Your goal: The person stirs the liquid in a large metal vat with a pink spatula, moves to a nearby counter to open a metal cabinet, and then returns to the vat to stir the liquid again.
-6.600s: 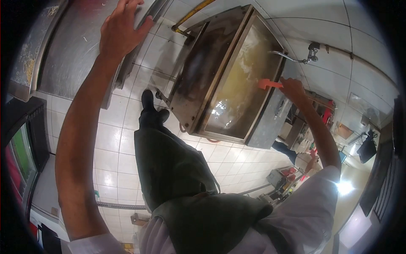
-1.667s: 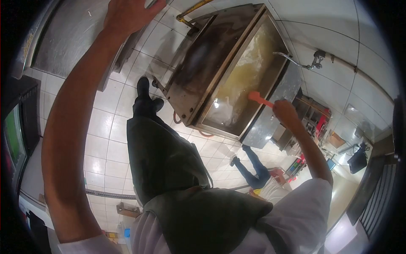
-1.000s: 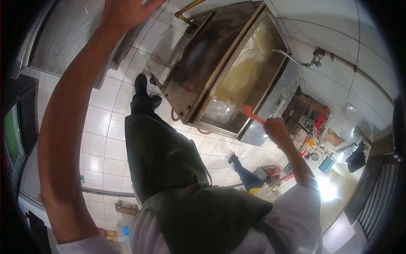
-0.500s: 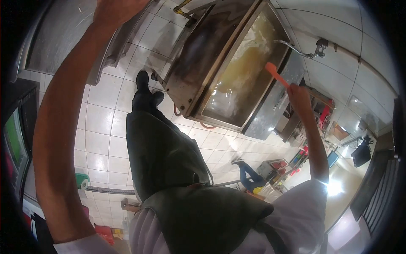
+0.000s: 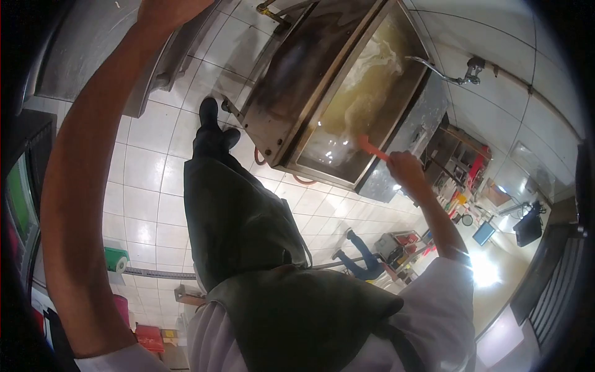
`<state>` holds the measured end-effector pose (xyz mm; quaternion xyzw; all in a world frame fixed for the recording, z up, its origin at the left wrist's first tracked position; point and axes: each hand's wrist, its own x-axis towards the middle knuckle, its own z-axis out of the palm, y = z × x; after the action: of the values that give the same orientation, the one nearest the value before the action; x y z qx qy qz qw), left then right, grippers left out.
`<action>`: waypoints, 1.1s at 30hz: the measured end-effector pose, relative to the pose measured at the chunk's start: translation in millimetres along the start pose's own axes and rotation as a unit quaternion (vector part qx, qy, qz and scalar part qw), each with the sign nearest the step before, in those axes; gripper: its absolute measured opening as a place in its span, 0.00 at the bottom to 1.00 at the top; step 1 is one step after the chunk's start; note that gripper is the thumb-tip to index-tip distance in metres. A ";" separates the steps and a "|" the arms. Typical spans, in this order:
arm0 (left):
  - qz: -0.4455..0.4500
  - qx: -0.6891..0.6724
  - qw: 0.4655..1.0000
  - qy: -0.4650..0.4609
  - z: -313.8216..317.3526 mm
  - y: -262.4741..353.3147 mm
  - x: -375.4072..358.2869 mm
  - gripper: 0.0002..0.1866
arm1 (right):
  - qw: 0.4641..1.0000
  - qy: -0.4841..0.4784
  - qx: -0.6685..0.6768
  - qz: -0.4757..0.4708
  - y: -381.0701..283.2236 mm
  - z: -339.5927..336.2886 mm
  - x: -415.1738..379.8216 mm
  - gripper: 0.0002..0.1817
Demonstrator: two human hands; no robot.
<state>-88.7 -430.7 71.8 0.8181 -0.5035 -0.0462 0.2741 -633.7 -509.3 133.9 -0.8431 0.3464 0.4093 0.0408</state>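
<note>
My right hand (image 5: 406,168) is wrapped round the handle of an orange spatula (image 5: 374,149). Its head dips at the surface of cloudy yellowish liquid (image 5: 353,111), so its lower part is hidden. White foam or film floats on this liquid, which lies in a large rectangular metal vat (image 5: 341,84). My left hand (image 5: 170,11) is raised at the top edge of the view, above a steel counter (image 5: 93,53). Its fingers are cut off by the frame, so whatever they touch or hold does not show.
A metal tap (image 5: 472,71) on the tiled wall reaches over the vat. Pale tiles (image 5: 139,164) cover the floor, crossed by a drain grate (image 5: 164,273). Another person (image 5: 365,266) stands near shelves and equipment at lower right. A green object (image 5: 116,260) stands at left.
My right hand has moved down and left with the orange spatula, whose head went from above the vat's far side into the liquid. The other person's legs have shifted. My left arm stays almost still.
</note>
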 end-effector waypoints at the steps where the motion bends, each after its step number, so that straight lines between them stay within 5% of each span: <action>1: -0.004 0.000 1.000 -0.003 -0.7 0.5 0.4 0.22 | 1.000 -0.012 0.008 -0.008 -2.3 2.9 -5.1 0.14; 9: 0.001 -0.010 1.000 -0.001 -0.4 -0.6 0.7 0.22 | 0.999 -0.013 0.003 -0.034 4.5 -2.8 -15.3 0.12; 33: 0.016 -0.034 0.999 -0.003 8.1 -16.6 8.4 0.21 | 0.983 0.120 -0.115 0.083 138.3 -99.2 141.0 0.14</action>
<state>-74.2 -435.4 58.4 0.7999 -0.5157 -0.0607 0.3008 -593.5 -726.5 127.9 -0.8535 0.3682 0.3441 -0.1325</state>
